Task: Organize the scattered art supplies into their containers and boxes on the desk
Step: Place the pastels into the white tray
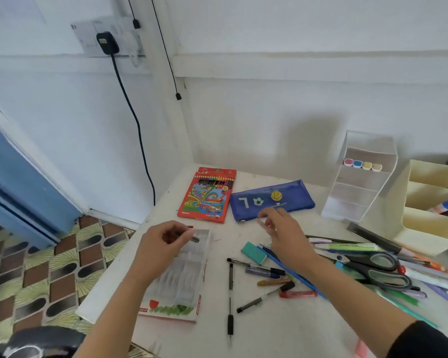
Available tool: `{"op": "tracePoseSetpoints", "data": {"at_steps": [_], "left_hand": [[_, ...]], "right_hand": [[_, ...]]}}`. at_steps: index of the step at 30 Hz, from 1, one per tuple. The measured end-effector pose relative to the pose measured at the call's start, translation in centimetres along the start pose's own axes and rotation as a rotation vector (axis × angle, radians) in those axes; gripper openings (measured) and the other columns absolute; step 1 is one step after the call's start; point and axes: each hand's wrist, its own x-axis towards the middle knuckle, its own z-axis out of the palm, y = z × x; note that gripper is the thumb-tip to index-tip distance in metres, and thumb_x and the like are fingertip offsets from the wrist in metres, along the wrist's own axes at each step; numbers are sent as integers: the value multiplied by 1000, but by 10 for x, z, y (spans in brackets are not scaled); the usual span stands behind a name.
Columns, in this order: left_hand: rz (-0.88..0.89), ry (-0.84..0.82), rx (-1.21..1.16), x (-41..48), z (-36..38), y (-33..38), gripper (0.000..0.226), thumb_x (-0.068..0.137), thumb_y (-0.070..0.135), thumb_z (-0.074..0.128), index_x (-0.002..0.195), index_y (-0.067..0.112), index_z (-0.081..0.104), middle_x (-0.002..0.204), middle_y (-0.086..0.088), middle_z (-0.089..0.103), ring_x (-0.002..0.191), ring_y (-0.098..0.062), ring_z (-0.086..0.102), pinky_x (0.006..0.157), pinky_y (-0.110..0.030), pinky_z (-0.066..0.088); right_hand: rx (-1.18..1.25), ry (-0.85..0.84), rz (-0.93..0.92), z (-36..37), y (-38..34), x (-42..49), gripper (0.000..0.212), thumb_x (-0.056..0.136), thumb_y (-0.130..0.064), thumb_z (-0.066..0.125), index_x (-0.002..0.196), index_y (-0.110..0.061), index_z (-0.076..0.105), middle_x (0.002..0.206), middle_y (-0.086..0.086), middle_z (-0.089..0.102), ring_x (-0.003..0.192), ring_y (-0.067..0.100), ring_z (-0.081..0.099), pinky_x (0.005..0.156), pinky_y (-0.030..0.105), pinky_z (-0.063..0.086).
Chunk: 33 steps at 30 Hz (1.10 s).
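Head view: nearest on the white desk [282, 334], a black pen [230, 298] is laid lengthwise. Just left of it an open box with a clear tray [184, 277] is seen. Above the box's far end a short dark stick [193, 238] is pinched by the curled fingers of the left hand [161, 244]. To the right, a heap of pens and markers [352, 247] is spread, with black-handled scissors [380, 270] on top and a teal eraser [254, 252] at its left. The right hand [285, 236] is held above the heap's left end with fingers loosely spread; nothing is seen in it. Beyond its fingertips a blue pencil pouch [272, 198] is laid, with a red coloured-pencil box [207, 195] to its left. Farthest right, a clear tiered organiser [360, 182] and a cream desk organiser [424, 228] are stood.
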Motion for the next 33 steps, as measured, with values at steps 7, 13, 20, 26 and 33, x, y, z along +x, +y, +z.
{"op": "tracePoseSetpoints", "data": {"at_steps": [7,13,20,26,33], "left_hand": [[-107,-3,-59,4,-30,-28,29,91,38,71,73,15,71,74,-15,68,66,-15,59,69,-29,46],[-23,-40,133,24,-24,-39,24,80,49,80,74,27,72,64,-2,66,54,-9,57,60,-31,50],[127,-19,300,40,-15,-45,19,79,45,82,82,29,71,63,7,66,61,-7,62,60,-24,50],[231,-101,336,44,-28,-53,10,86,33,78,95,29,76,85,14,67,78,-1,60,74,-21,46],[277,-235,362,30,-41,-65,37,90,37,73,126,38,68,109,21,54,93,0,58,83,-19,48]], "right_hand": [[574,-99,47,46,-75,1,18,97,-9,61,107,-22,67,97,0,67,69,12,64,62,24,55],[583,-69,82,76,-97,10,24,85,-11,78,105,-22,69,91,-2,69,80,12,70,74,25,60],[534,-31,30,99,-104,18,40,80,-10,82,117,-16,69,95,-3,71,86,5,69,79,18,57],[275,13,-105,105,-102,22,43,74,-19,88,113,-16,71,102,-7,63,86,6,61,77,12,52],[151,53,-191,108,-99,24,39,82,-24,81,118,-12,72,114,-2,67,103,9,58,92,25,52]]}}
